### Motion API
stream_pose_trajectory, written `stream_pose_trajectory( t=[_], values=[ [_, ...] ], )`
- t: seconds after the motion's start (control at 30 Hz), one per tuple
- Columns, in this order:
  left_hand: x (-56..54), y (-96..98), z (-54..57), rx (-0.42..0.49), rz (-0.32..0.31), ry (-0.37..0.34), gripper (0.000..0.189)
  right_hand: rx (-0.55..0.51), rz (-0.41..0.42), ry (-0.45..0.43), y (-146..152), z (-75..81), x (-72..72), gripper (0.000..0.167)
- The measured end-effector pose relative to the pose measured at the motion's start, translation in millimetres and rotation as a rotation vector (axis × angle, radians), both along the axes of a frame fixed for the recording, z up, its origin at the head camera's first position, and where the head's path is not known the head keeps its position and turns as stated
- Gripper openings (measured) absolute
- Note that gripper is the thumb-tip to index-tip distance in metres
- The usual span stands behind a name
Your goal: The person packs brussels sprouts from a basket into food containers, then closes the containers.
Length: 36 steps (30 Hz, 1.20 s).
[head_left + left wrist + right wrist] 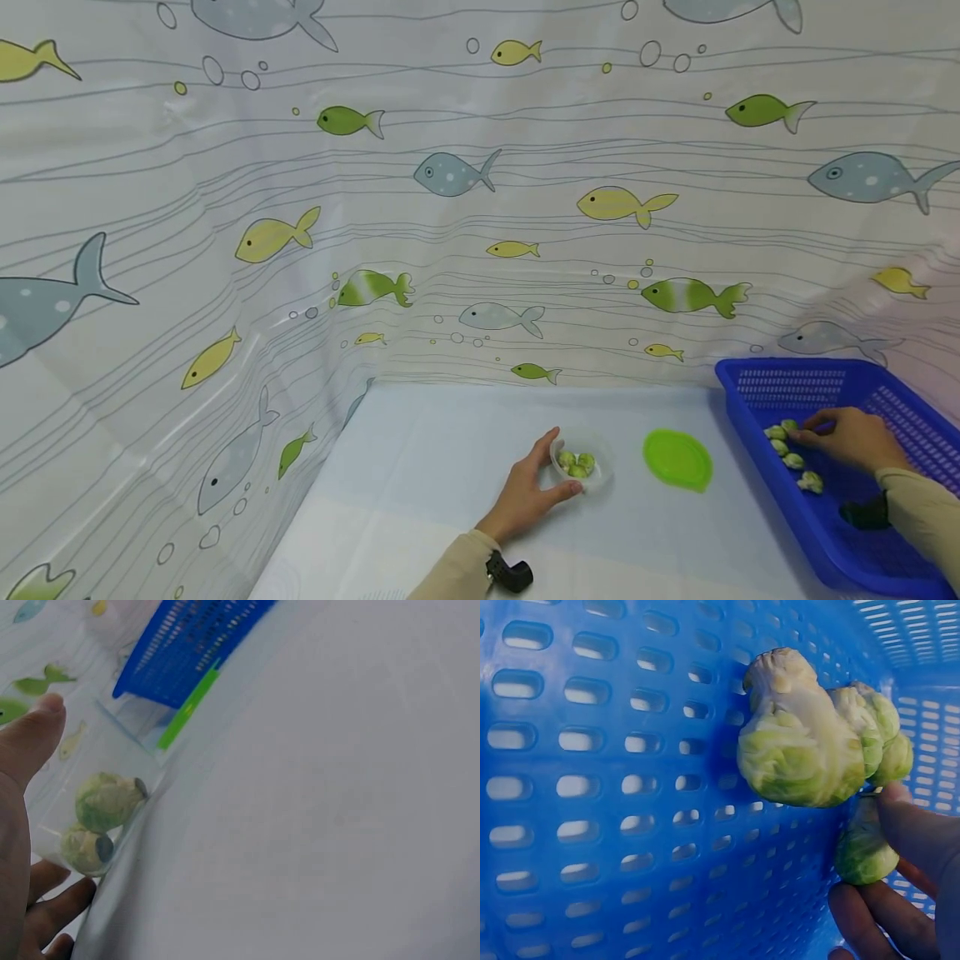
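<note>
My left hand (522,493) holds a small clear plastic container (602,473) on the white table, thumb on its near side and fingers on its far side. Inside it sit several Brussels sprouts (577,464); two of them show through its wall in the left wrist view. Over in the blue basket (791,385), my right hand (857,437) pinches a Brussels sprout (865,851) between thumb and fingertips. More loose sprouts (802,750) lie close by, along the basket's left side.
A bright green lid (677,460) lies flat on the table (435,450) between container and basket. The basket has slotted, raised walls. A fish-print curtain (465,275) hangs behind the table and on its left.
</note>
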State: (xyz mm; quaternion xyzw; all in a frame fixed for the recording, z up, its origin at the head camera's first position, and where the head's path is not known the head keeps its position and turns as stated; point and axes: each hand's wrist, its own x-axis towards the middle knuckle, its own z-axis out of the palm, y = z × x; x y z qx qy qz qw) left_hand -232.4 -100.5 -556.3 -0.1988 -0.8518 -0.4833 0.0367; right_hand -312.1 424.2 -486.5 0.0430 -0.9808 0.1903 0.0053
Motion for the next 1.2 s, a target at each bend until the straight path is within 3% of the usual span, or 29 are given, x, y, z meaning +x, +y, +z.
stream_pose_trajectory(
  t=[0.6,0.9,1.2],
  values=[
    [-0.3,-1.1,0.8,0.006,0.000,-0.012,0.092,0.003,-0.039,-0.016,3.0,-5.2,-5.8,0.065],
    [-0.5,-1.9,-0.7,0.000,0.002,-0.011,0.093,0.005,-0.087,-0.068,5.3,-7.8,-4.7,0.084],
    [-0.1,-1.2,0.4,0.003,0.005,-0.015,0.093,-0.002,-0.058,-0.082,7.2,-7.0,-3.3,0.074]
  ],
)
